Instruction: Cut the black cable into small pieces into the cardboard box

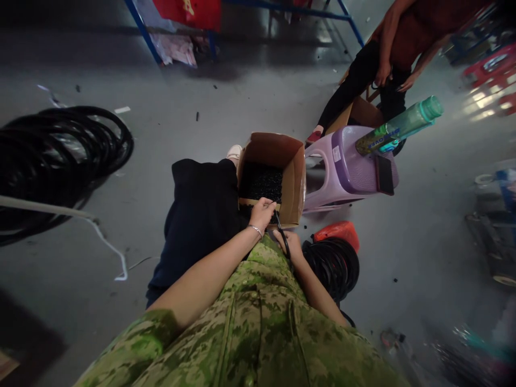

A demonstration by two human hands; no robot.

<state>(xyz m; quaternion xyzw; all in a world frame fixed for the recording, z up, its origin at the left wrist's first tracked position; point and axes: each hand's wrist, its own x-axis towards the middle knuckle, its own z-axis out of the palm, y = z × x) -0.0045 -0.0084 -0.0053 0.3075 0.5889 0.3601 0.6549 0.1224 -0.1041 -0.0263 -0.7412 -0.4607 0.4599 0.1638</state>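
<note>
Over the near edge of an open cardboard box [293,185], my left hand [263,214] is closed in a pinch. What lies between its fingertips is too small to make out. My right hand [292,246], just below and to the right, is closed around a thin, curved black strip [283,234]. The strip's upper end reaches close to my left fingertips; I cannot tell whether they touch it. Many small black pieces [262,181] fill the bottom of the box, which stands in front of my lap.
Right of the box stands a purple stool [352,172] bearing a green bottle [399,129] and a phone [384,174]. Black coils [332,266] and a red bag [341,234] lie close by my right. Larger black coils [60,156] lie left. A co-worker [382,64] sits beyond the stool.
</note>
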